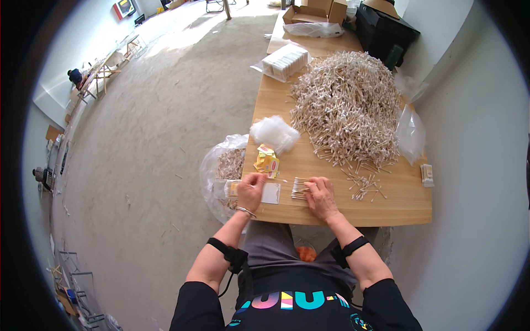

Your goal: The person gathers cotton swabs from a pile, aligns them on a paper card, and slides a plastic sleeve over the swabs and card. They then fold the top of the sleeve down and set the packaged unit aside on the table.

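My left hand is closed at the table's left front edge. From it a small clear packet of cotton swabs with a yellow card sticks out past the edge. A white card lies flat beside that hand. My right hand has its fingers bent over a neat row of cotton swabs on the table, gripping their right ends; the fingertips are partly hidden. Yellow printed cards lie in a small heap beyond my left hand. A few loose swabs are scattered to the right.
A large heap of cotton swabs covers the table's middle. Clear bags lie at its left. A wrapped stack of white packs, an open carton and a black bin stand farther back. A plastic sack of swabs stands below the left edge.
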Demonstrator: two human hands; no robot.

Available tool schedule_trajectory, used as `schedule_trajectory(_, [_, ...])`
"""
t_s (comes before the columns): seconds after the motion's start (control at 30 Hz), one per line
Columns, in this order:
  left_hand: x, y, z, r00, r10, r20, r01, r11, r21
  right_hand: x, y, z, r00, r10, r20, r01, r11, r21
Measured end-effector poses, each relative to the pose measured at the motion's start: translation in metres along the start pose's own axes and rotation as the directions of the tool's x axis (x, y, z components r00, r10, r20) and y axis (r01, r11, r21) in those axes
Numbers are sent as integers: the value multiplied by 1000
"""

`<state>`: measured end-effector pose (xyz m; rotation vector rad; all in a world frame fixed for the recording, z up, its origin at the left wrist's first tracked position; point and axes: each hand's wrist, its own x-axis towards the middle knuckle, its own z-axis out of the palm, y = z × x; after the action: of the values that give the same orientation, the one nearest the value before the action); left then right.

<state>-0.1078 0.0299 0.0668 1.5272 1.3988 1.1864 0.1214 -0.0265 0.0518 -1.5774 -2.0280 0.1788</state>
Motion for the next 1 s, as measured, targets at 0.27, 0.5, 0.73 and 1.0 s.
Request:
schedule_trajectory(0.27, [50, -30, -65, 878, -16, -479, 154, 956, 250, -3, -10, 11, 973, 5, 230, 57, 963, -264])
schedule_trajectory(0.5, [16, -22, -12, 970, 48, -238, -86, 985, -151, 0, -9, 24, 953, 121, 277, -22, 941, -337])
schedule_trajectory(0.73, [-28, -8, 65, 996, 41, 85, -11, 946, -324, -15, -13, 16, 951, 71, 301, 22, 955, -296])
schedule_trajectory(1.0, [-5, -15, 95, 994, -21, 109, 75, 856, -512, -9, -15, 19, 979, 49, 200, -4, 975, -220])
